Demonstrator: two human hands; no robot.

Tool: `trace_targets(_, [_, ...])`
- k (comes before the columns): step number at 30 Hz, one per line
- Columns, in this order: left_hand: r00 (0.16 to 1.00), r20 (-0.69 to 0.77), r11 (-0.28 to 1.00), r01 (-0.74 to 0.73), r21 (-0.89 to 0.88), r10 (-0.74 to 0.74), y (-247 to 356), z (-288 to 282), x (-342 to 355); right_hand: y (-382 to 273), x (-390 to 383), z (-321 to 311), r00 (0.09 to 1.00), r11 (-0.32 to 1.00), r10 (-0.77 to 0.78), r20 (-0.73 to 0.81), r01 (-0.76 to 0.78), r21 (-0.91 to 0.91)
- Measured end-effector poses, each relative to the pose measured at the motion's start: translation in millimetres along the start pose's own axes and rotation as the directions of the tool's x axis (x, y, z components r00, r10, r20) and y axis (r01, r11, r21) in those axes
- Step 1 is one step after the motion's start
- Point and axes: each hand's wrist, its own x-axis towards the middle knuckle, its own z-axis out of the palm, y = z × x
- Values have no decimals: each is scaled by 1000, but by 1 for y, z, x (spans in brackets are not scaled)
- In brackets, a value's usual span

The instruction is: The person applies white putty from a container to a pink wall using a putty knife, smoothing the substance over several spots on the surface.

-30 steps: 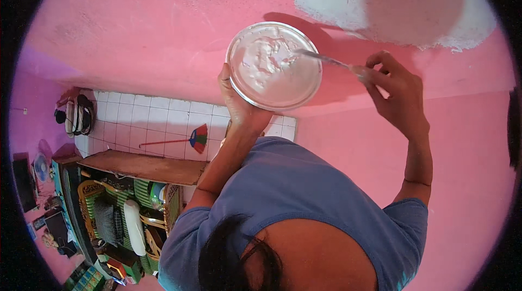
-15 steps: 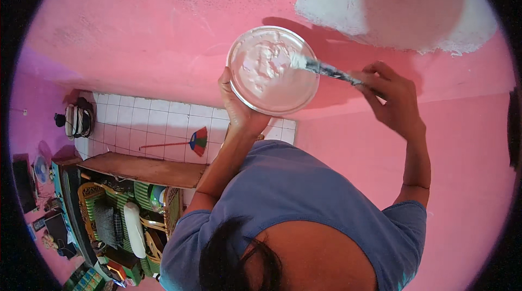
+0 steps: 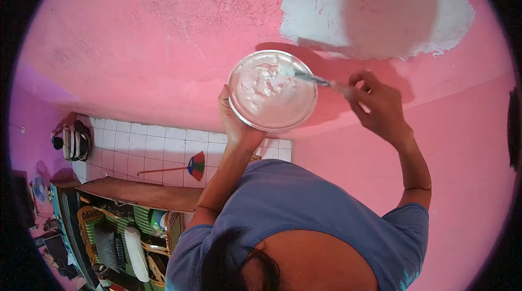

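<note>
My left hand (image 3: pixel 239 128) cups the lower left side of a round tub (image 3: pixel 235 110), its thumb against the rim. Thick whitish paint (image 3: pixel 272 101) with a stirred, lumpy surface fills what I can see of the tub. In my right hand (image 3: pixel 378 101) is a paintbrush (image 3: pixel 314 78), pinched by its handle and slanting left over the tub's rim. White-coated bristles touch the paint, blurred by motion. Beyond the tub, the pink wall (image 3: pixel 217 24) carries a white painted patch (image 3: pixel 310 16) with ragged edges, partly under a shadow.
Below left lies a white tiled floor (image 3: pixel 130 141) with a red-handled broom (image 3: pixel 196 166). A brown wooden ledge or cabinet top (image 3: pixel 141 193) runs along it, beside green-striped seating with a dark cushion (image 3: pixel 109 245). Bags (image 3: pixel 73 141) stand by the far left wall.
The tub and the wall patch sit differently in the picture, the tub lower and the patch further left. My right hand has shifted slightly left with the brush, still at the paint.
</note>
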Motion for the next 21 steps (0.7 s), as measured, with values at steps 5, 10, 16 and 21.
trace_targets(5, [999,21,999,-34,23,33,-2,4,0,-7,-14,7,1000,1000,-7,-11,7,-5])
trace_targets(10, [999,33,1000,-16,9,15,0,7,-7,-2,-17,3,1000,998,10,-24,-9,70])
trace_targets(16, [997,71,998,-28,49,24,-2,12,-5,-4,-19,-6,999,997,-22,-31,19,-77])
trace_targets(21, [996,68,996,-56,66,52,-5,9,-3,-7,-19,-7,998,995,-58,5,58,-79])
